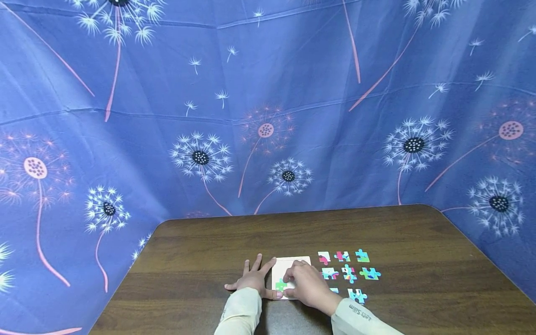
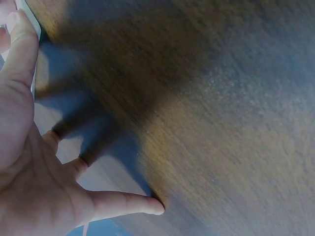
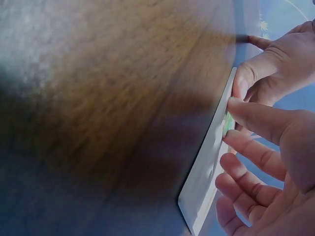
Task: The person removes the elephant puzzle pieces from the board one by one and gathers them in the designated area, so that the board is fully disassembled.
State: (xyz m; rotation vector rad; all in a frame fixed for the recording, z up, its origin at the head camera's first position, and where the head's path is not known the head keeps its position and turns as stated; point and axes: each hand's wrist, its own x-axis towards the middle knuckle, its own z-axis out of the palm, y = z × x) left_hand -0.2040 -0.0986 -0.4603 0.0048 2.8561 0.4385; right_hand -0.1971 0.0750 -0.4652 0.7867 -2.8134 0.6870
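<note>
A square, pale puzzle board [image 1: 303, 258] lies on the table in front of me. In its near left corner sits a green puzzle piece [image 1: 280, 284]. My right hand [image 1: 310, 284] reaches over the board and pinches this piece between thumb and forefinger; in the right wrist view its green edge shows between the two fingertips. The other fingers of that hand curl loosely over the board. My left hand [image 1: 252, 280] lies spread at the board's left side, fingers splayed on the table, its thumb [image 3: 243, 81] at the near left corner close to the piece.
Several loose jigsaw pieces lie in rows right of the board, among them a blue and green one [image 1: 370, 273], a red and white one [image 1: 324, 257] and a blue and white one [image 1: 357, 296]. The brown wooden table [image 1: 201, 246] ends at a blue dandelion-print cloth [image 1: 335, 153].
</note>
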